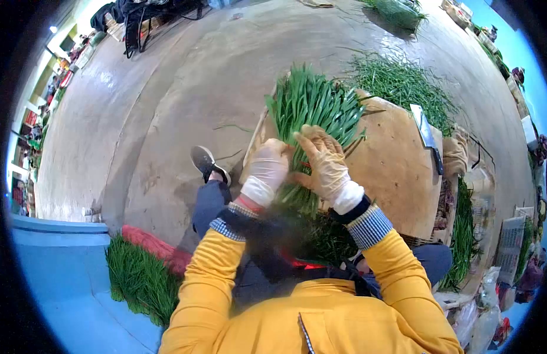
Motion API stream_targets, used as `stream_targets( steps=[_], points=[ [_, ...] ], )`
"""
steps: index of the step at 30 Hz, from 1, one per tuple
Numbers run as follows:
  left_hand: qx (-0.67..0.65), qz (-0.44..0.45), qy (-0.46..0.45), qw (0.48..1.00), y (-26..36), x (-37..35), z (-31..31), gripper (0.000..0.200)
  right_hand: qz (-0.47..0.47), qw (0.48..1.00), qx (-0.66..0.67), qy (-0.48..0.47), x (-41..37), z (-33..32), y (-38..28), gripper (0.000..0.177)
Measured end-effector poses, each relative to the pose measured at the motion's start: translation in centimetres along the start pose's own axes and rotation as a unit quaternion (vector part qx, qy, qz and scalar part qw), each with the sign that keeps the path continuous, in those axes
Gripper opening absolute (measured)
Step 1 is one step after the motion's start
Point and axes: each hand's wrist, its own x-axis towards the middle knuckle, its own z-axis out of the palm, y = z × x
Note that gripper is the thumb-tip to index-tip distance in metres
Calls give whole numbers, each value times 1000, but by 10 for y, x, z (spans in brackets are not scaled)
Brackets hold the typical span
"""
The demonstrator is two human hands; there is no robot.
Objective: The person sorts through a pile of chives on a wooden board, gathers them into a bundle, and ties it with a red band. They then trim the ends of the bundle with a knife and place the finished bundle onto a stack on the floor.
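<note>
A thick bundle of long flat green leaves, resembling garlic chives (314,100), lies over the near left edge of a brown board (397,171), leaf tips pointing away from me. My left hand (267,165), in a pale glove, is closed in a fist against the bundle's left side; what its fingers grip is hidden. My right hand (326,162), gloved too, lies on the bundle's right side with thumb and forefinger spread apart. Between the hands a bit of red band (306,166) shows against the leaves. The stalk ends below are partly blurred.
A knife (427,138) rests at the board's right edge. Loose greens (403,85) are heaped on the floor beyond. More greens (140,280) lie at left beside a red cloth-like roll (158,249). At right are greens (463,236) and a plastic crate (510,248).
</note>
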Motion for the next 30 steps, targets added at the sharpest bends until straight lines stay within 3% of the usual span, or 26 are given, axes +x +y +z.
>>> stream_targets(
  steps=[1, 2, 5, 6, 7, 9, 10, 11, 12, 14, 15, 16, 17, 18, 19, 21, 22, 23, 24, 26, 27, 28, 29, 30],
  points=[
    [122, 153, 32, 980, 6, 2, -2, 15, -20, 999, 2, 29, -5, -6, 5, 82],
    [130, 159, -14, 979, 13, 2, -3, 13, 9, 997, -32, -64, -7, -5, 10, 109],
    [169, 254, -101, 947, 28, 4, 7, 17, 48, 993, -9, -111, -11, 12, 26, 112],
    [166, 292, -70, 939, 34, 1, 20, 14, 42, 996, -3, -77, -15, 22, 33, 92],
    [187, 318, -110, 923, 51, -3, 19, 12, 44, 996, -1, -75, -14, 38, 41, 92],
    [291, 326, -147, 887, 77, -15, 38, 15, 7, 998, -58, -27, -11, 61, 53, 69],
    [305, 323, -132, 886, 69, -13, 58, 16, -26, 999, 34, 8, -15, 51, 58, 55],
    [319, 319, -116, 885, 61, -12, 79, 17, -27, 999, 35, 14, -16, 52, 63, 55],
    [443, 338, -4, 831, 69, -15, 86, 17, -24, 999, 33, 10, -16, 60, 70, 56],
    [395, 318, -178, 844, 81, -18, 75, 23, -27, 999, 4, 28, -18, 81, 83, 64],
    [394, 320, -183, 842, 80, -7, 61, 23, -21, 999, 6, 28, -21, 76, 85, 64],
    [216, 364, -269, 865, 74, 16, 44, 28, 2, 955, 298, -6, -23, 60, 84, 69],
    [31, 387, -345, 854, 67, 30, 26, 35, -8, 946, 324, 10, -27, 29, 76, 73],
    [-152, 256, -325, 898, 63, 31, 7, 39, -19, 937, 349, 25, -32, -2, 68, 76],
    [-325, 110, -283, 896, 60, 32, -13, 44, -62, 989, 108, 83, -40, -37, 66, 78],
    [-274, -18, -150, 950, 48, 46, -58, 40, 32, 947, 299, 111, -61, -31, 102, 63],
    [-220, -83, -173, 956, 27, 55, -76, 41, 64, 923, 359, 122, -72, -27, 121, 59],
    [-165, -146, -196, 956, 4, 63, -82, 46, 223, 871, 431, 73, -81, -20, 137, 54],
    [-166, -147, -196, 955, -23, 71, -69, 46, 372, 789, 488, 21, -84, -16, 145, 53],
    [-156, -341, -309, 874, -76, 79, -43, 54, 381, 771, 508, -42, -68, -9, 123, 50],
    [-203, -327, -342, 857, -66, 74, -25, 61, 389, 748, 528, -102, -61, -5, 117, 49],
    [-132, -297, -324, 888, -60, 79, -5, 63, 395, 728, 544, -137, -51, 19, 132, 73],
    [-59, -264, -303, 914, -54, 85, 14, 65, 397, 727, 543, -138, -38, 26, 129, 73],
    [-60, -266, -304, 913, -39, 80, 26, 65, 379, 760, 524, -66, -22, 35, 115, 75]
  ],
)
